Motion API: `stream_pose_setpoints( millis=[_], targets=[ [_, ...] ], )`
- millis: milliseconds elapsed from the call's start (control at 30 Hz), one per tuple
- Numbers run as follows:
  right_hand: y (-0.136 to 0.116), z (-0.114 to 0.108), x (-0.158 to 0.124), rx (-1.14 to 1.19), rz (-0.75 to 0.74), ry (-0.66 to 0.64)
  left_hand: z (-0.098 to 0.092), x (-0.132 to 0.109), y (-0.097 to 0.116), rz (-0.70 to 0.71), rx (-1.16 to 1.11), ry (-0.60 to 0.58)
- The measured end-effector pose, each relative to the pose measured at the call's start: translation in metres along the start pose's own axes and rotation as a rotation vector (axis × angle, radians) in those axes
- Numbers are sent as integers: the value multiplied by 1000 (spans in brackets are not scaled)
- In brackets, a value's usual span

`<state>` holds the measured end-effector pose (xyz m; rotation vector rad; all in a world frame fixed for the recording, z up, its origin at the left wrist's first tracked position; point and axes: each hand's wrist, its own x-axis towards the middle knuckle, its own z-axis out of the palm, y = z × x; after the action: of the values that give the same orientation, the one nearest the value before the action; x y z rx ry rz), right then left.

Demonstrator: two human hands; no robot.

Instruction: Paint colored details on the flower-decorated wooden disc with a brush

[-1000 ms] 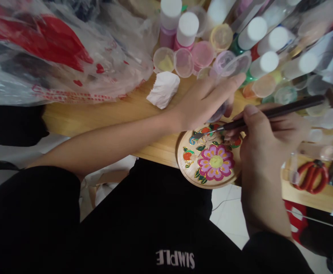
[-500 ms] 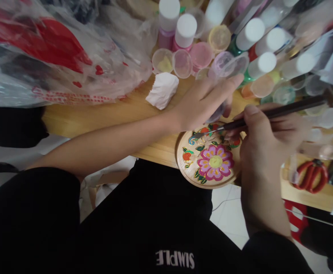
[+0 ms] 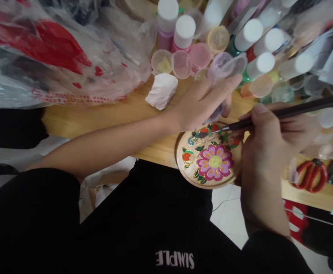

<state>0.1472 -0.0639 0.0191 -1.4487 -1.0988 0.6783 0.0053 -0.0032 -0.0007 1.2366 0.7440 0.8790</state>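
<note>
A round wooden disc (image 3: 209, 158) painted with a pink and purple flower lies at the near edge of the wooden table (image 3: 103, 114). My right hand (image 3: 271, 140) pinches a dark-handled paintbrush (image 3: 283, 113), whose tip rests on the disc's upper left part. My left hand (image 3: 203, 102) lies just beyond the disc, fingers stretched forward, covering a small clear paint cup (image 3: 216, 113) beneath it. Whether it grips the cup is hidden.
Several white-capped paint bottles (image 3: 183, 32) and small open paint cups (image 3: 182, 64) crowd the table's far side. A crumpled white tissue (image 3: 162, 90) lies left of my left hand. A plastic bag with red print (image 3: 55, 57) fills the left. Red scissors (image 3: 311, 175) lie at the right.
The brush has shifted slightly to the right across the disc's top. My left hand has stayed where it was.
</note>
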Motion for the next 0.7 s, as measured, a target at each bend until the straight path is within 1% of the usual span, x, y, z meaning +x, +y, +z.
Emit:
stream_pose_setpoints(
  millis=[167, 300, 467, 700],
  targets=[
    [4, -1, -1, -4, -42, -48, 1, 0, 0, 12, 50, 14],
    [4, -1, -1, 8, -33, -34, 0, 0, 1, -26, 45, 4],
    [0, 0, 0, -21, -12, -23, 0, 0, 0, 20, -12, -12],
    [-3, -2, -1, -26, -4, -18, 0, 0, -1, -21, -27, -9]
  ],
)
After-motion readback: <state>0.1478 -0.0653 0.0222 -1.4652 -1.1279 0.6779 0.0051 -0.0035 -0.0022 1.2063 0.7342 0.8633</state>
